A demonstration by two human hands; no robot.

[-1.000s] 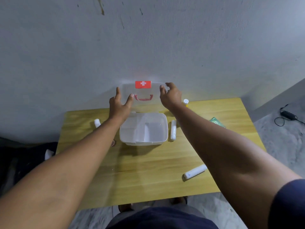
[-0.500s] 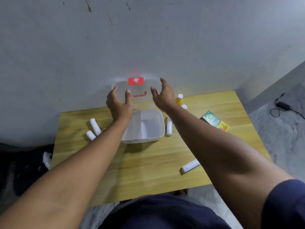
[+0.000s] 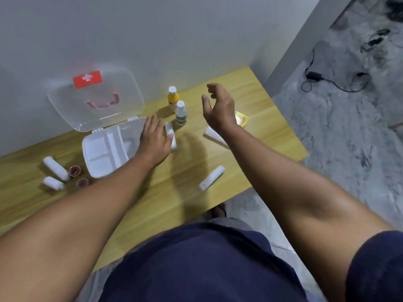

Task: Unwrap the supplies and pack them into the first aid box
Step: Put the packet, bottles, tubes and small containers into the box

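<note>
Your left hand: grip open, fingers spread flat, palm down over the right edge of the first aid box, thumb side touching a white wrapped roll lying just beside the box. Holds nothing.

Your right hand: grip open, fingers loosely curled, raised above the table, empty.

First aid box: white, divided tray, sitting on the table near the wall; clear lid hinged back and leaning upright, with a red cross label and a red handle. The visible compartments show no supplies.

Beyond the left hand: a yellow bottle and a white bottle, both upright, close together.

Under the right wrist: a white packet, partly hidden; a colourful small carton just behind it.

Near table edge: one white roll, well apart from the box.

Left of box: two white rolls and two small dark red round items, blurred.
</note>
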